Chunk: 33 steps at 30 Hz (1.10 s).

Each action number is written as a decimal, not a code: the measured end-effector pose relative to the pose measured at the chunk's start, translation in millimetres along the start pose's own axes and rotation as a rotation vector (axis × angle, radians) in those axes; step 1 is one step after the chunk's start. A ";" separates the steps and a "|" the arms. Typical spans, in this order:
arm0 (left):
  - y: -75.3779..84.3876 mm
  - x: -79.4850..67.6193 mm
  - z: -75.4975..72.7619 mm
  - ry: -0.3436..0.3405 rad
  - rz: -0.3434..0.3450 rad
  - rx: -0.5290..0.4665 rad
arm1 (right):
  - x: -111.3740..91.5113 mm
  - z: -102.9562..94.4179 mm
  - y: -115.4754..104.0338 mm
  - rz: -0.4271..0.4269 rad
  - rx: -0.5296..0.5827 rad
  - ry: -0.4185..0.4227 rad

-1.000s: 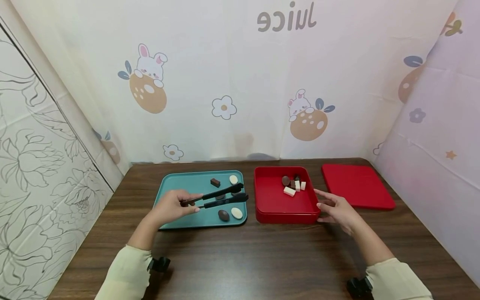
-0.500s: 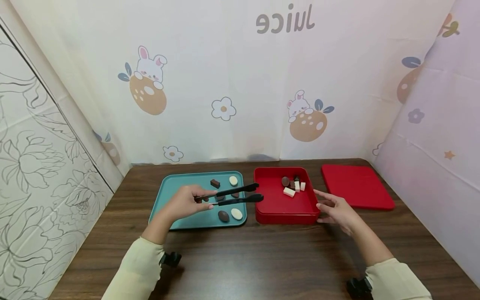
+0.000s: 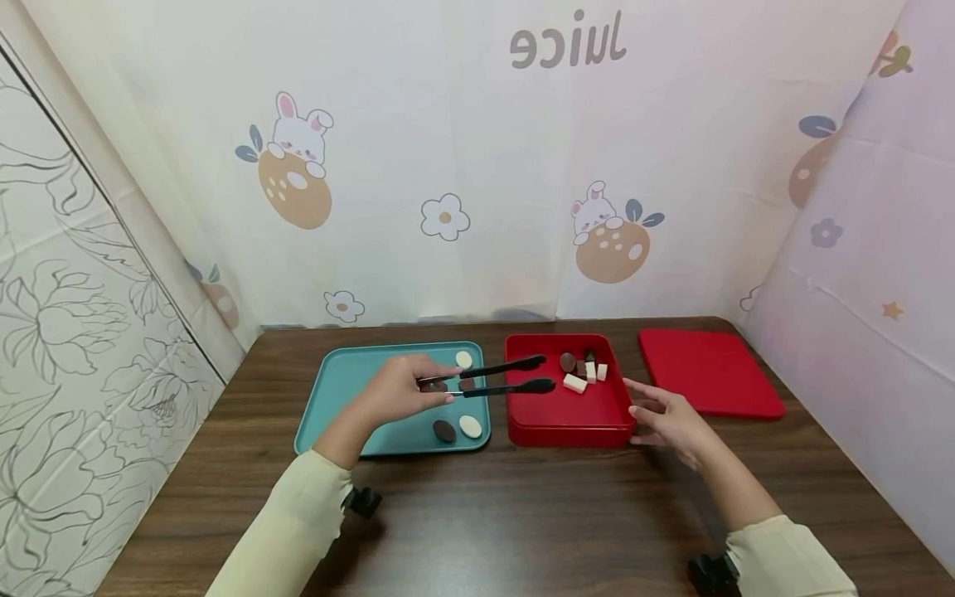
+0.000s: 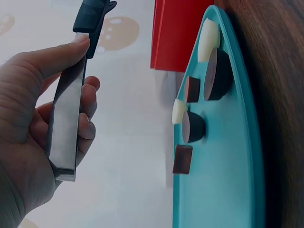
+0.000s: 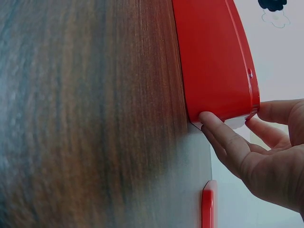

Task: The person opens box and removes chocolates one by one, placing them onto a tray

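Observation:
Black-tipped metal tongs [image 3: 507, 366] are gripped in my left hand [image 3: 403, 391], over the right part of the teal tray [image 3: 328, 381]. Their two tips stand apart above the left side of the red box [image 3: 537, 435], and I see nothing between them. White and dark brown chocolate-like pieces lie on the tray, including a dark oval [image 3: 444, 430] and a white oval [image 3: 470, 426]. Several more pieces, one a white block [image 3: 574, 383], sit in the box's back right. My right hand [image 3: 675, 423] touches the box's right wall with extended fingers.
A flat red lid [image 3: 709, 369] lies on the wooden table [image 3: 522, 514] right of the box. Behind stands a printed cloth backdrop [image 3: 448, 124]. The left wrist view shows a brown block [image 4: 182, 159] on the tray, covered by my left hand in the head view.
My left hand has carried the tongs rightward from above the tray until their tips are over the red box. The right hand stays against the box.

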<state>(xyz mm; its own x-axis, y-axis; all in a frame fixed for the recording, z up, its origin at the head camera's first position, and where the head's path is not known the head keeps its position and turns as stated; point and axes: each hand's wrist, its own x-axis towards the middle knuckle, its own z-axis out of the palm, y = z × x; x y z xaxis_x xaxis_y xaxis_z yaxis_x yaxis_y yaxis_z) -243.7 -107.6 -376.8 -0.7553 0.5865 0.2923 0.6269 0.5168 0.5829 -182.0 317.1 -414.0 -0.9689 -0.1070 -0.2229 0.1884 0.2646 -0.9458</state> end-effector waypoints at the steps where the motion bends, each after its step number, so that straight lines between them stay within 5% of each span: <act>1: 0.9 2.6 0.7 -0.005 -0.006 -0.001 | 0.1 -0.2 0.3 0.000 0.000 0.001; 11: 5.8 27.4 6.3 -0.070 0.044 0.046 | -0.6 -0.4 0.3 -0.001 -0.005 0.002; 23: 7.3 55.1 15.6 -0.179 -0.081 -0.005 | 0.0 -0.7 -0.3 0.016 -0.004 -0.002; 33: -1.3 69.1 21.1 -0.313 -0.079 -0.119 | -1.5 -0.2 -0.9 0.029 -0.009 -0.001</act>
<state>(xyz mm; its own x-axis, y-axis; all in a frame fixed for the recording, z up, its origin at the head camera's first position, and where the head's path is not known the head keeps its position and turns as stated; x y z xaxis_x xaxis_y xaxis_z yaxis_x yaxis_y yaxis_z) -292.7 -54.6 -373.4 -0.6937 0.7202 0.0067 0.5283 0.5025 0.6844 -180.7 317.2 -412.8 -0.9628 -0.1002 -0.2509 0.2153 0.2767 -0.9365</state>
